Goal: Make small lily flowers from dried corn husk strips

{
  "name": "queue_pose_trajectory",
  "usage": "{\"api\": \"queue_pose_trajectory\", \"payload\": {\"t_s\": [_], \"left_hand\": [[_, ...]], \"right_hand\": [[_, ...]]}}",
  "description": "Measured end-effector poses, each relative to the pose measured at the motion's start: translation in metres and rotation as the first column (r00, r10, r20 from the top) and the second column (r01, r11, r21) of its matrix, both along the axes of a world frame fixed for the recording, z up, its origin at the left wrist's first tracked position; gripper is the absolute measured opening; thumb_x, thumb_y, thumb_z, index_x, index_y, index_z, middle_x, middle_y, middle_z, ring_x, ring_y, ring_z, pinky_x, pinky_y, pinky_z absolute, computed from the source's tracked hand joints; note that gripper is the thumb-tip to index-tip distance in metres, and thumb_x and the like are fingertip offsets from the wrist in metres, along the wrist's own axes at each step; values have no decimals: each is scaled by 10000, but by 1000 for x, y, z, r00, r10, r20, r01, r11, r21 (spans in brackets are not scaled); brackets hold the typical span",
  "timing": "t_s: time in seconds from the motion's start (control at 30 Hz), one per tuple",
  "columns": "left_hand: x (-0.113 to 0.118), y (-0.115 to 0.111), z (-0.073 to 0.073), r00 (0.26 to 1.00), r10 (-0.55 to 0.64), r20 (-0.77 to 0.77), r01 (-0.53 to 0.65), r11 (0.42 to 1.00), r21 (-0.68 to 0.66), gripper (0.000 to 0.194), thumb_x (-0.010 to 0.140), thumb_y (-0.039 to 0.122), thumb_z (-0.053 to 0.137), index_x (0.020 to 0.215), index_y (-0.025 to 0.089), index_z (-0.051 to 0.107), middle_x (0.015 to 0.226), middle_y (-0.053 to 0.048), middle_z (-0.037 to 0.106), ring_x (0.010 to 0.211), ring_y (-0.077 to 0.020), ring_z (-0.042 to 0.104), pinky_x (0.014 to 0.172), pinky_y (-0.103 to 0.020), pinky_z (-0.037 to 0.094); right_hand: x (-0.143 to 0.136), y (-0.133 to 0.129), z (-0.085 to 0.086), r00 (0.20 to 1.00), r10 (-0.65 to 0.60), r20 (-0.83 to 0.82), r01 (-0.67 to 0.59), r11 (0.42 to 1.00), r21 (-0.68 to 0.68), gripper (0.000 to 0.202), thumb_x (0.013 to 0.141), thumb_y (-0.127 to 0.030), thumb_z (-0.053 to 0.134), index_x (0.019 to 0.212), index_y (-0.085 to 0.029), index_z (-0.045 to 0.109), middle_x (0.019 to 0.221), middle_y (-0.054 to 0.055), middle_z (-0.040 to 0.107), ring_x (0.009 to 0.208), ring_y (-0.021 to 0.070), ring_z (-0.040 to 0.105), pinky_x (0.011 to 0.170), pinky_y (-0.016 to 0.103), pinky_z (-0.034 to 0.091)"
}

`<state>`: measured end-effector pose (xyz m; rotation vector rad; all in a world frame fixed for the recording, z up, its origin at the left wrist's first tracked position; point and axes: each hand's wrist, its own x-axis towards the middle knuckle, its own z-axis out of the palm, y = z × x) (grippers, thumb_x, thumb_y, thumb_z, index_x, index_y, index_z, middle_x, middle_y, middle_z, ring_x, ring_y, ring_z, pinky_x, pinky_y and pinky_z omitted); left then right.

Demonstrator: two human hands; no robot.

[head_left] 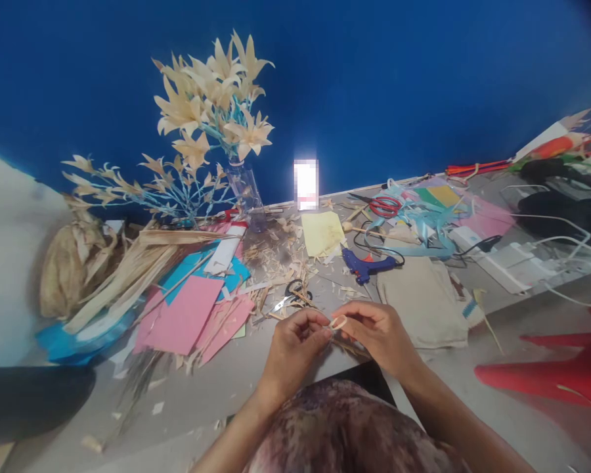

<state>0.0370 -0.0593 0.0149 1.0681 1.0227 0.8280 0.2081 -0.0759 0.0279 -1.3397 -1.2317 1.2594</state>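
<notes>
Close to the front of the table, my left hand point(303, 338) and my right hand point(374, 328) meet fingertip to fingertip. Between them is a small pale strip point(339, 322) bent into a loop, pinched on both sides; it looks like dried husk, though its material is hard to tell. Just beyond the left hand lie small scissors point(295, 293) with dark handles, among thin brown strips. A dark blue glue gun point(367, 265) rests past the right hand. Right of that hand is a folded beige cloth point(423, 302).
Pink paper sheets point(192, 315) and long dried husks point(142, 263) cover the left side. Husk flowers stand in a clear vase point(246, 194) by the blue wall. At right are a white power strip point(502, 259) with cables and red-handled scissors point(385, 207). A yellow sheet point(321, 233) lies among scraps.
</notes>
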Motion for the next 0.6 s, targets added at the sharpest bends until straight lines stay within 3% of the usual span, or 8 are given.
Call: {"api": "queue_pose_trajectory", "payload": {"t_s": [0.13, 0.3, 0.37, 0.5, 0.6], "left_hand": [[-1, -1, -2, 998, -15, -61, 19, 997, 70, 191, 752, 321, 757, 769, 141, 694, 636, 2, 604, 567, -99, 492, 551, -226, 379], [1, -2, -2, 999, 40, -33, -39, 998, 43, 189, 755, 332, 737, 727, 153, 687, 577, 12, 574, 527, -110, 484, 532, -238, 383], [1, -2, -2, 998, 48, -46, -44, 996, 77, 168, 754, 316, 741, 710, 159, 700, 599, 3, 590, 554, -117, 503, 557, -242, 399], [-2, 0, 1, 992, 91, -88, -71, 976, 207, 127, 747, 292, 749, 697, 175, 752, 791, -56, 674, 735, -170, 601, 653, -264, 452], [-6, 1, 4, 980, 172, -101, -138, 950, 280, 125, 769, 288, 733, 713, 186, 779, 885, -81, 710, 855, -202, 639, 752, -284, 479]], "right_hand": [[-3, -2, -4, 1000, 13, -21, -13, 1000, -8, 206, 801, -369, 716, 810, -169, 766, 633, 12, 626, 546, 115, 515, 485, 210, 393], [-4, -6, -11, 989, 42, -139, -47, 998, -32, 250, 834, -362, 699, 1005, -185, 746, 708, 7, 646, 552, 95, 485, 494, 200, 369], [-4, -7, -12, 987, 59, -150, -62, 998, -17, 246, 822, -374, 726, 972, -180, 741, 727, 10, 650, 562, 92, 483, 501, 199, 368], [-2, -4, -9, 999, 2, -42, -1, 1000, 27, 239, 835, -400, 705, 835, -162, 732, 697, 22, 639, 578, 113, 502, 505, 214, 387], [0, -2, -8, 995, -80, 67, 74, 994, 80, 217, 833, -374, 688, 881, -165, 718, 741, 28, 648, 615, 129, 535, 539, 222, 425]]}}
